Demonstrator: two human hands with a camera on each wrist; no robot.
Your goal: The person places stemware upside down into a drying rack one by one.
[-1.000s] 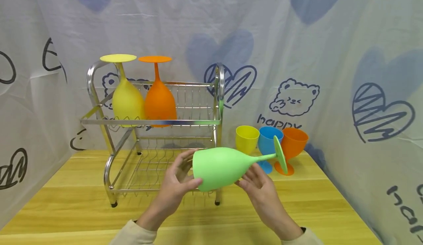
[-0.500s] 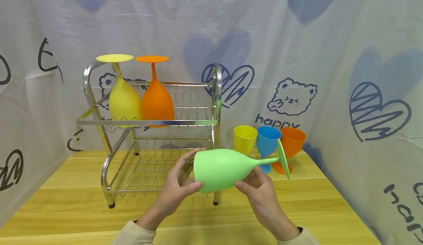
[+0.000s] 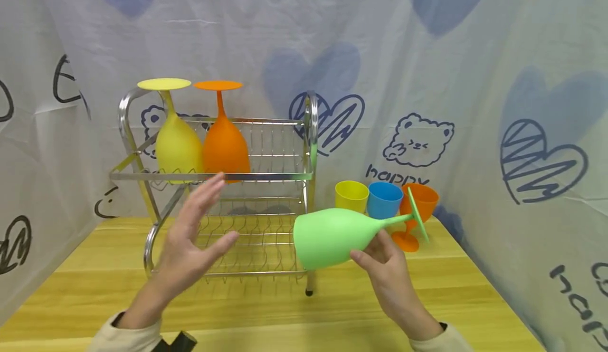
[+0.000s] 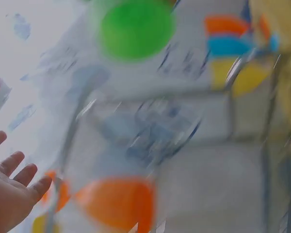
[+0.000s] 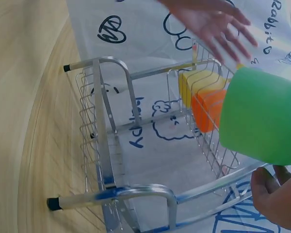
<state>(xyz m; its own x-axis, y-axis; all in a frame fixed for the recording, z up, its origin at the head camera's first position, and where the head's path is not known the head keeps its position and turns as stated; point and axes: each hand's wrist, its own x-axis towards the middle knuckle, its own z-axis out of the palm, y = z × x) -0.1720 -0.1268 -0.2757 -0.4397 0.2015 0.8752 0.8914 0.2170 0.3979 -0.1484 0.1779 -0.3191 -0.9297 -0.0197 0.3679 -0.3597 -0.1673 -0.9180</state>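
Note:
My right hand (image 3: pixel 387 281) grips a green goblet (image 3: pixel 334 237) by the lower bowl near its stem. The goblet lies sideways in the air, mouth to the left and foot to the right. My left hand (image 3: pixel 187 251) is off the goblet, fingers spread, in front of the rack's left half. In the left wrist view the fingers (image 4: pixel 24 174) are extended and hold nothing. A yellow goblet (image 3: pixel 178 143) and an orange goblet (image 3: pixel 225 143) stand upside down on the upper tier of the metal dish rack (image 3: pixel 266 177).
Right of the rack stand a yellow goblet (image 3: pixel 351 196), a blue goblet (image 3: pixel 385 199) and an orange goblet (image 3: pixel 423 199), mouths up, partly behind the green one. They rest on the wooden table (image 3: pixel 266 320). A printed curtain (image 3: pixel 266 14) closes off the back and sides.
My left hand has let go of the green goblet's rim and moved left with its fingers spread. The right hand has carried the goblet slightly to the right and up.

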